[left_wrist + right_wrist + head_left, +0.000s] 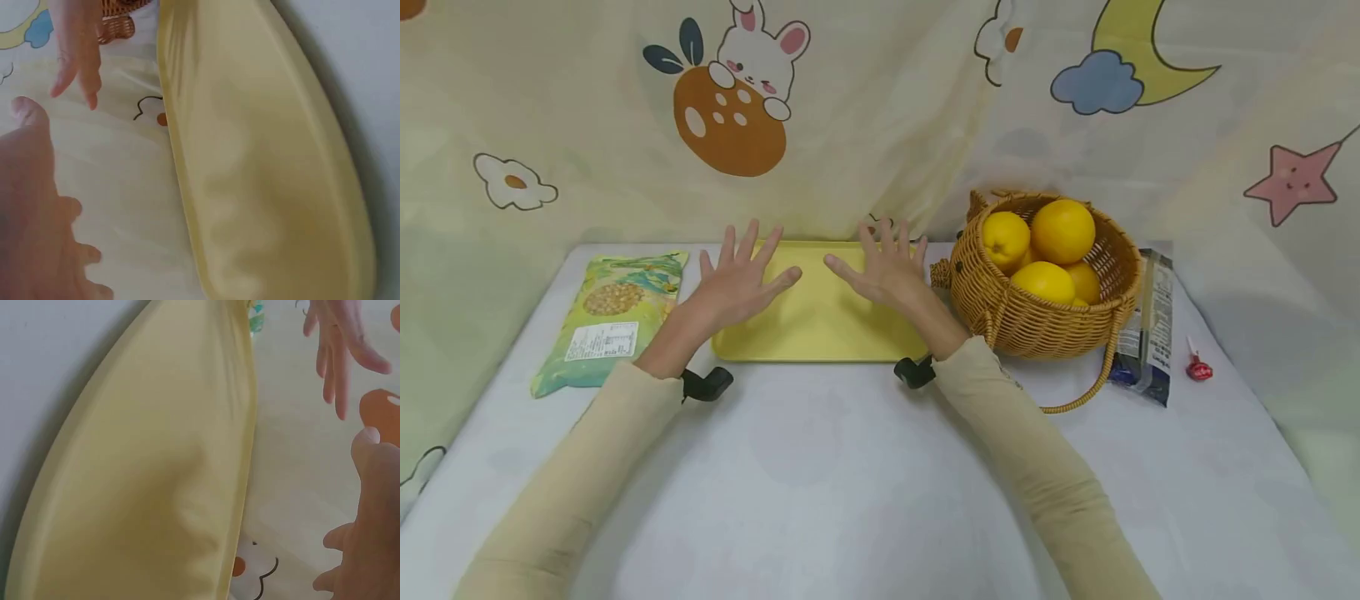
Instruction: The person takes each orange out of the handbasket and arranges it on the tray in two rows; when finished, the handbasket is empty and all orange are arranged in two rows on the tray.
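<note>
In the head view my left hand (737, 283) is held over the left end of a yellow tray (827, 346), fingers spread and nothing in it. My right hand (891, 267) hovers over the tray's right part, its fingers spread too and holding nothing. The thumbs point toward each other with a gap between them. From the left wrist, the tray (250, 125) shows bare, with soft shadows of the hand on it. The right wrist view shows the same tray surface (144, 425), with the right hand (375, 531) at the edge of the frame.
A wicker basket (1022, 325) of yellow-orange fruit (1063, 232) stands right of the tray, its handle (1086, 398) lying toward the front. Beyond it are a dark packet (1150, 333) and a red lollipop (1199, 367). A green bag (613, 300) lies at left; a printed cloth (880, 108) hangs behind.
</note>
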A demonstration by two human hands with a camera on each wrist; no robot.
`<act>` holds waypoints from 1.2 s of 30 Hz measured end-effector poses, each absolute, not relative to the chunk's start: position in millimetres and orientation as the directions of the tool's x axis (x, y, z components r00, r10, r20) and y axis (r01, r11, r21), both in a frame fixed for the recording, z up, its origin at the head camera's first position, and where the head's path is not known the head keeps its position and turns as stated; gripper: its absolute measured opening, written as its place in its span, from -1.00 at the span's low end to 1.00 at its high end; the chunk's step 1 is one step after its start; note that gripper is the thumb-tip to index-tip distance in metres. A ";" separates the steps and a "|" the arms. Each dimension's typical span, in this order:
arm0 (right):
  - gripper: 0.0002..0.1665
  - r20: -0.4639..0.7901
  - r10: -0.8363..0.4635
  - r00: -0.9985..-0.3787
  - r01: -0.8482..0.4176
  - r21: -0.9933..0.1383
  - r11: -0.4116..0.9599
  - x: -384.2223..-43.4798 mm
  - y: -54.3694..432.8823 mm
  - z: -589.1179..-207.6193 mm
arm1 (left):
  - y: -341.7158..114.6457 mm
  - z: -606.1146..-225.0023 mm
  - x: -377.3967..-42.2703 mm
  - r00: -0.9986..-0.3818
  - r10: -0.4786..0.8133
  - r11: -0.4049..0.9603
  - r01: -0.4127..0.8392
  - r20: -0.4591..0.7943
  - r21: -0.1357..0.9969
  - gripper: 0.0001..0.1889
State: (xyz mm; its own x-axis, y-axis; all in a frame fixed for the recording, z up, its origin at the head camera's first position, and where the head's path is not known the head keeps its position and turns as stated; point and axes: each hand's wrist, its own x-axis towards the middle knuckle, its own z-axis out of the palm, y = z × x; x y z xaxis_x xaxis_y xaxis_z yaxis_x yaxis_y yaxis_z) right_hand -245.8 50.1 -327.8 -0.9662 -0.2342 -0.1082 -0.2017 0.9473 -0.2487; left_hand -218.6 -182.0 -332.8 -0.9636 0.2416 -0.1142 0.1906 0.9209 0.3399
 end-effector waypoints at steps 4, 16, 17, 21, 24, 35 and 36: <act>0.07 -0.069 -0.289 -0.955 -0.247 -0.356 0.901 -237.8 51.3 -322.5 | -183.2 -341.2 -209.7 -0.949 0.312 0.757 0.272 0.038 0.594 -0.14; -0.20 0.053 -0.543 -0.838 -0.344 -0.824 0.450 -178.5 86.9 -286.7 | -211.4 -352.6 -169.4 -0.980 0.069 0.523 0.196 0.188 0.829 -0.47; -0.23 0.059 -0.549 -0.834 -0.341 -0.837 0.428 -171.8 94.0 -282.7 | -213.4 -355.2 -165.4 -0.985 0.032 0.513 0.164 0.172 0.843 -0.49; -0.34 0.088 -0.555 -0.827 -0.343 -0.862 0.374 -152.4 127.6 -264.4 | -220.4 -364.9 -155.0 -0.991 -0.037 0.496 0.091 0.126 0.864 -0.49; -0.42 0.104 -0.524 -0.845 -0.364 -0.830 0.423 -151.2 156.2 -244.8 | -221.6 -371.8 -152.2 -0.991 -0.069 0.481 0.070 0.118 0.874 -0.49; -0.36 -0.066 -0.388 -0.919 -0.296 -0.534 0.792 -217.3 239.0 -202.3 | -222.8 -382.9 -156.0 -0.998 0.031 0.542 -0.023 -0.046 0.840 -0.15; -0.36 -0.080 -0.398 -0.914 -0.303 -0.518 0.800 -221.8 241.9 -204.4 | -223.2 -384.9 -156.2 -0.998 0.028 0.540 -0.027 -0.050 0.841 -0.13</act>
State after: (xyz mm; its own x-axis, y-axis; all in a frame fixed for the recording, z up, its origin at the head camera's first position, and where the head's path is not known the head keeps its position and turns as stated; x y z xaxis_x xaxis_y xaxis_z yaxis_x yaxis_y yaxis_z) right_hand -221.8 241.9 -204.4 -0.9140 -0.3979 -0.0798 -0.3030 0.7998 -0.5181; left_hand -156.2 -223.2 -384.9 -0.9984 0.0275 -0.0500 -0.0273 0.5401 0.8412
